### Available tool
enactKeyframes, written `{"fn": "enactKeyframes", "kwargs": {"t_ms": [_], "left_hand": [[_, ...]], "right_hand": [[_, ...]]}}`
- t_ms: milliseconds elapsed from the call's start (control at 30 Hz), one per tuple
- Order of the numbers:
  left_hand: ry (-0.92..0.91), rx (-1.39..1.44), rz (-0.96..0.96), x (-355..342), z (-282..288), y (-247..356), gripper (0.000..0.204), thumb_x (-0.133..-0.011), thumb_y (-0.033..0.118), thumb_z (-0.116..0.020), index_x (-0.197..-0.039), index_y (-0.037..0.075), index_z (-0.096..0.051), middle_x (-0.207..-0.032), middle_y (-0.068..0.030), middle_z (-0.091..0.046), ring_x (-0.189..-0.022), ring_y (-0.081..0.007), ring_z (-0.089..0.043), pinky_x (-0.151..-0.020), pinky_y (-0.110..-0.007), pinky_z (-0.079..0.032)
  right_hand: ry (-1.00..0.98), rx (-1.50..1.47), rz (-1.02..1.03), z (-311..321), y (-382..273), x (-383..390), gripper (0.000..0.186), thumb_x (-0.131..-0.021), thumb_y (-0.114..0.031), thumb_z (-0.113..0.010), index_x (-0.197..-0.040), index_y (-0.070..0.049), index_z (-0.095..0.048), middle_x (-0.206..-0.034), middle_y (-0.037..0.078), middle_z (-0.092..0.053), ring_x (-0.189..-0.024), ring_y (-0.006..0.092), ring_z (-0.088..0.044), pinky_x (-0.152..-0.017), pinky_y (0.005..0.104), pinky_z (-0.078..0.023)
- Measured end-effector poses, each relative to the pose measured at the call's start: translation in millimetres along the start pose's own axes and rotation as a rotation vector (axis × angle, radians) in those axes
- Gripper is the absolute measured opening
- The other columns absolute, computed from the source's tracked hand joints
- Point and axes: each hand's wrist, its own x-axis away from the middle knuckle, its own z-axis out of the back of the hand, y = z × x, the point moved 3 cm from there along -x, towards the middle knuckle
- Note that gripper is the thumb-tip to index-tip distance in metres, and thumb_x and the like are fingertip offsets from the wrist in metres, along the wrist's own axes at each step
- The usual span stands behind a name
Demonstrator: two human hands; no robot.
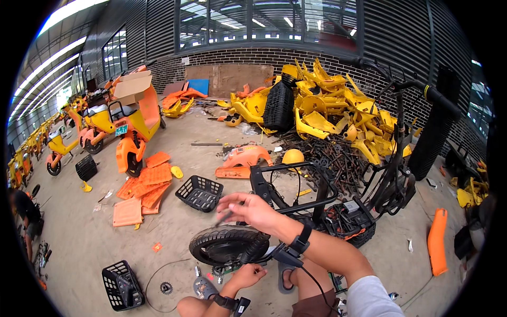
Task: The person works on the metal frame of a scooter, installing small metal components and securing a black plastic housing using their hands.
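Note:
In front of me a black scooter wheel point(224, 245) with a treaded tyre lies at the rear of a stripped black scooter frame point(285, 208). My right hand point(245, 210) is above the tyre, its fingers bent around a short, dark, rod-like thing point(226, 217) whose kind is unclear. Low beside the wheel's hub and the black shock absorber point(255, 248) is my left hand point(248, 276). Its fingers are curled closed, and whatever they hold is hidden. Wires and a battery bay point(348, 211) show in the frame to the right.
Black baskets point(199, 194) point(122, 285) and a small sprocket point(166, 288) lie on the floor. Orange panels point(150, 182) are stacked at left, near parked scooters point(134, 124). Yellow plastic parts point(317, 105) are heaped by the wall. A person point(26, 214) crouches at far left.

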Motion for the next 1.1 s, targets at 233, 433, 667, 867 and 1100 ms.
{"fn": "enactKeyframes", "kwargs": {"t_ms": [233,433,667,867,1100], "left_hand": [[-0.007,-0.030,-0.138,-17,-16,11,0.026,-0.091,0.026,-0.066,-0.092,0.001,-0.071,-0.080,-0.0150,-0.070,-0.073,-0.0273,-0.068,-0.070,-0.037,-0.052],[-0.004,-0.057,-0.110,-30,-22,3,0.024,-0.089,0.025,-0.068,-0.096,0.002,-0.071,-0.085,-0.0149,-0.071,-0.078,-0.0300,-0.069,-0.074,-0.038,-0.053],[-0.029,-0.172,-0.022,-39,-30,-17,0.026,-0.088,0.029,-0.068,-0.097,0.005,-0.071,-0.087,-0.0145,-0.072,-0.083,-0.0325,-0.069,-0.077,-0.040,-0.053],[-0.076,-0.323,-0.015,-21,-28,-18,0.030,-0.088,0.030,-0.066,-0.109,0.007,-0.067,-0.099,-0.0174,-0.071,-0.098,-0.0365,-0.066,-0.086,-0.046,-0.052],[-0.067,-0.368,-0.044,-10,-24,-12,0.034,-0.089,0.033,-0.066,-0.111,0.007,-0.066,-0.098,-0.0166,-0.071,-0.098,-0.0368,-0.066,-0.084,-0.047,-0.051]], "right_hand": [[-0.096,0.712,-0.192,12,-67,78,0.082,-0.097,0.000,-0.049,-0.159,-0.021,0.001,-0.107,0.011,-0.066,-0.064,0.0106,-0.061,-0.065,0.0278,-0.053],[-0.194,1.582,-0.260,67,-107,76,0.036,-0.088,0.000,-0.056,-0.122,-0.008,-0.061,-0.092,0.012,-0.071,-0.077,0.0247,-0.068,-0.074,0.0374,-0.053],[-0.260,1.863,0.308,68,-101,55,0.047,-0.075,0.002,-0.058,-0.118,-0.012,-0.068,-0.090,0.013,-0.064,-0.088,0.0320,-0.063,-0.079,0.0430,-0.051],[-0.290,1.920,0.404,67,-93,51,0.050,-0.076,0.002,-0.059,-0.121,-0.016,-0.068,-0.095,0.006,-0.063,-0.097,0.0252,-0.061,-0.086,0.0374,-0.046],[-0.300,1.950,0.436,70,-92,57,0.062,-0.066,0.006,-0.062,-0.124,-0.017,-0.066,-0.094,0.006,-0.061,-0.094,0.0252,-0.060,-0.085,0.0379,-0.047]]}}
